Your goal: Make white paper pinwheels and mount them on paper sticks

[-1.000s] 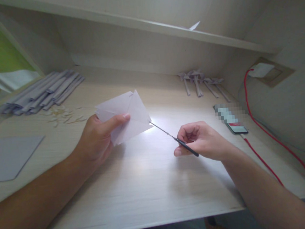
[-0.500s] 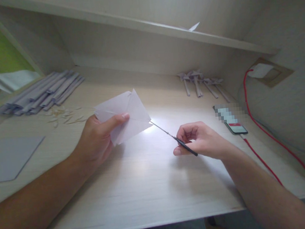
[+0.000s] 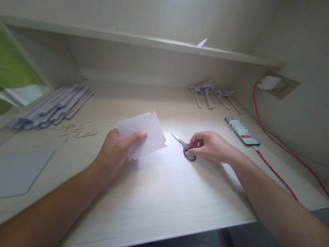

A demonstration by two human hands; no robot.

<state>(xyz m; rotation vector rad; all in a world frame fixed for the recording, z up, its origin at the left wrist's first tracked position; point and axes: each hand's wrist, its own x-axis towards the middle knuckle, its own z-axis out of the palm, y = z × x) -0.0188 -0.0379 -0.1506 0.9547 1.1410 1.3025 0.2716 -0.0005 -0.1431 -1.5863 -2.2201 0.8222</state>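
Note:
My left hand (image 3: 113,153) pinches a square white sheet of paper (image 3: 155,134), thumb on top and fingers hidden beneath. Creases cross the sheet, and slits show at its upper and lower right corners. Just right of the paper, small scissors (image 3: 186,149) with dark handles are held by my right hand (image 3: 211,146), fingers curled at the handle loops. Their blades look closed and point up and left, apart from the paper.
Rolled paper sticks (image 3: 56,106) lie at the back left beside small pale scraps (image 3: 75,131). A paper stack (image 3: 19,172) sits at the left. Several paper pinwheels (image 3: 208,94) are at the back right. A phone (image 3: 243,132) with a red cable (image 3: 278,177) lies right; a shelf (image 3: 145,38) overhangs.
The scissors have come away from the paper's corner and turned so the handle loops show flatter. In the view, the paper and my left hand have shifted right and slightly down.

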